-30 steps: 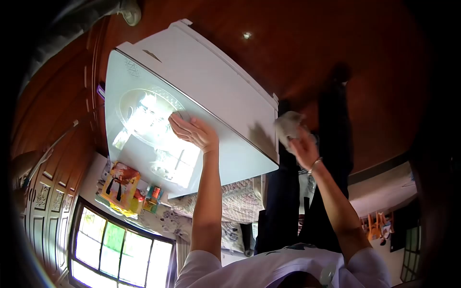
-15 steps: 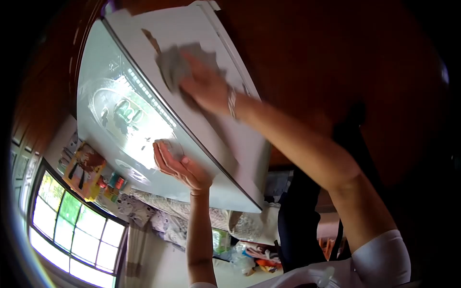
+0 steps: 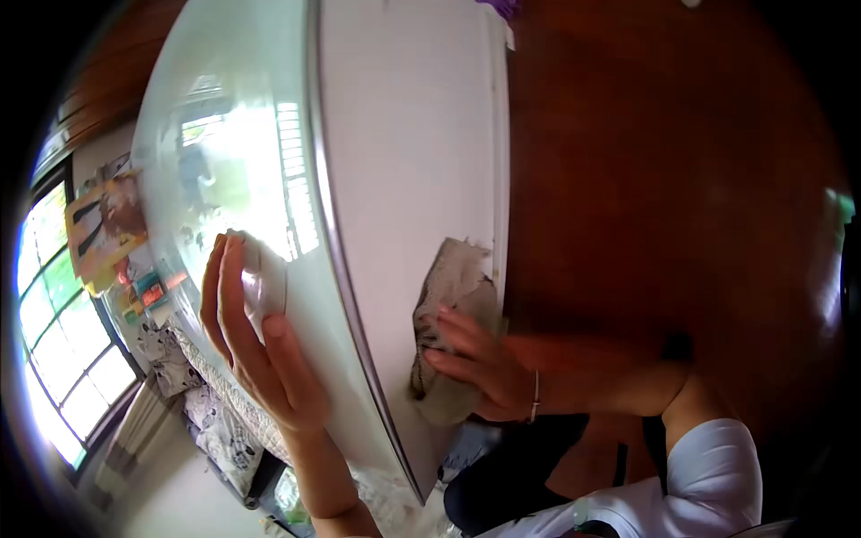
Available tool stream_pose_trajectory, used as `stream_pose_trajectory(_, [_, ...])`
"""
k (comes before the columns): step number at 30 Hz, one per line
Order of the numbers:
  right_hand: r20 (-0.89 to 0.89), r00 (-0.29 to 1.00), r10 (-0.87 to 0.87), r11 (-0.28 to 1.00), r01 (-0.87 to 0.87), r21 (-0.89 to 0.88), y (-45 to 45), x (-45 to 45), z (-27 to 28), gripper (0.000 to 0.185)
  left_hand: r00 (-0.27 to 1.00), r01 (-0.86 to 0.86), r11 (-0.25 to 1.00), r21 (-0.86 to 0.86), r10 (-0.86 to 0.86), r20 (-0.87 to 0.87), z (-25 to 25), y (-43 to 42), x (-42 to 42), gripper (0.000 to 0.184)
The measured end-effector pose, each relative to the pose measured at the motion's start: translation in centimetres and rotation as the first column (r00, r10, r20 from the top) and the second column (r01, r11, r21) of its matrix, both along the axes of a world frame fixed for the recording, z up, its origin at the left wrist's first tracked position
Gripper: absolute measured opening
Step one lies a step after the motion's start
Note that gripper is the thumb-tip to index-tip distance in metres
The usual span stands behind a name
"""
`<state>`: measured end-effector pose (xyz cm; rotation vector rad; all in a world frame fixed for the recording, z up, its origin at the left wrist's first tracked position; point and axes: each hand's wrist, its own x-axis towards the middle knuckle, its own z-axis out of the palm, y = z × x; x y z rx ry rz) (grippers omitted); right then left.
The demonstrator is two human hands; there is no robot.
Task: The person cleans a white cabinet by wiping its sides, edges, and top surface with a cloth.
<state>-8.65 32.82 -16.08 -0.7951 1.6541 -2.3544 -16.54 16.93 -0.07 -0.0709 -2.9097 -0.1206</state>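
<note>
I see the grey cloth (image 3: 456, 273) on the white side (image 3: 404, 134), under my right hand (image 3: 480, 363), fingers a bit apart. My left hand (image 3: 269, 372) is at the shiny panel (image 3: 314, 305), fingers close, thumb out. I think flat, slow rubs work best.

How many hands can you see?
2. The left hand is at the shiny panel, and the right hand is on the grey cloth by the white side. I see no others, but the dark edges could hide some.
</note>
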Motion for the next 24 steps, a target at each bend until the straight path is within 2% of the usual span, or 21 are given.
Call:
stream_pose_trajectory(1, [-0.016, 1.000, -0.026, 0.992, 0.024, -0.120, -0.3, -0.1, -0.7, 0.074, 1.000, 0.013, 1.000, 0.027, -0.013, -0.003, 0.0, 0.0, 0.0, 0.048])
stream_pose_trajectory(2, [-0.014, 0.984, -0.180, 0.957, 0.172, -0.232, -1.2, -1.4, -1.5, 0.065, 1.000, 0.022, 0.998, 0.055, -0.022, -0.007, 0.1, -0.1, 0.1, 0.046])
stream_pose_trajectory(4, [-0.013, 0.921, -0.390, 0.887, 0.372, -0.272, -1.8, -3.2, -1.4, 0.055, 0.998, 0.028, 0.997, 0.072, -0.024, -0.051, -0.3, -0.4, 0.2, 0.045])
stream_pose_trajectory(5, [0.379, 0.921, -0.083, 0.811, 0.284, -0.512, -1.2, -3.6, -0.9, 0.050, 0.997, 0.056, 0.994, 0.097, -0.051, -0.054, -0.3, -0.5, 0.2, 0.044])
stream_pose_trajectory(7, [0.576, 0.753, 0.320, 0.640, 0.276, -0.717, -1.0, -3.5, -0.4, 0.046, 0.995, 0.072, 0.992, 0.102, -0.065, -0.071, -0.3, -0.8, 0.3, 0.043])
stream_pose_trajectory(8, [0.144, 0.983, -0.113, 0.875, 0.167, -0.455, -1.7, -2.7, 0.7, 0.048, 0.997, 0.059, 0.995, 0.085, -0.055, -0.048, -0.6, -1.3, 0.4, 0.043])
stream_pose_trajectory(9, [-0.159, 0.962, -0.223, 0.945, 0.173, -0.276, -1.9, -2.6, 1.2, 0.051, 0.999, 0.046, 0.997, 0.067, -0.044, -0.026, -0.8, -1.5, 0.6, 0.042])
stream_pose_trajectory(10, [-0.451, 0.839, -0.306, 0.952, 0.263, -0.157, -2.1, -2.6, 1.9, 0.055, 0.998, 0.051, 0.988, 0.145, -0.044, -0.052, -0.6, -1.2, 0.7, 0.042])
stream_pose_trajectory(12, [-0.450, 0.835, -0.318, 0.946, 0.245, -0.213, -2.3, -4.1, 2.5, 0.060, 0.999, 0.035, 0.996, 0.086, -0.031, -0.044, 0.0, -0.5, 0.9, 0.041])
stream_pose_trajectory(15, [-0.341, 0.896, -0.286, 0.954, 0.301, -0.010, -2.9, -6.2, 2.9, 0.066, 0.999, 0.019, 0.994, 0.107, -0.014, -0.043, 0.0, -0.5, 0.9, 0.041])
stream_pose_trajectory(17, [-0.286, 0.860, -0.423, 0.902, 0.431, -0.040, -2.6, -11.4, 4.2, 0.067, 0.996, 0.037, 0.994, 0.102, -0.029, -0.080, 0.1, 0.0, 0.5, 0.042])
stream_pose_trajectory(19, [-0.298, 0.775, -0.558, 0.814, 0.581, -0.012, -3.1, -17.9, 4.1, 0.064, 1.000, -0.011, 0.996, 0.091, 0.014, -0.024, 0.2, 0.3, 0.6, 0.043])
stream_pose_trajectory(20, [-0.147, 0.843, -0.518, 0.855, 0.517, -0.043, -2.7, -21.3, 4.6, 0.061, 0.999, -0.017, 0.995, 0.094, 0.020, -0.031, 0.1, 0.3, 0.6, 0.043])
stream_pose_trajectory(21, [-0.193, 0.795, -0.575, 0.811, 0.585, -0.006, -2.0, -25.6, 5.2, 0.054, 0.999, -0.021, 0.995, 0.093, 0.024, -0.041, 0.1, 0.3, 0.5, 0.042])
stream_pose_trajectory(22, [-0.200, 0.859, -0.471, 0.881, 0.451, -0.141, -1.0, -28.8, 5.8, 0.045, 0.999, -0.001, 0.995, 0.098, 0.006, -0.048, 0.0, 0.0, 0.5, 0.042])
stream_pose_trajectory(23, [-0.116, 0.862, -0.493, 0.870, 0.489, -0.068, -0.7, -29.5, 6.7, 0.041, 0.999, -0.004, 0.996, 0.092, 0.009, -0.047, 0.0, -0.1, 0.5, 0.042])
stream_pose_trajectory(24, [-0.180, 0.843, -0.507, 0.862, 0.502, -0.076, -0.5, -29.0, 6.9, 0.040, 0.999, -0.005, 0.996, 0.087, 0.009, -0.044, -0.1, -0.2, 0.5, 0.041])
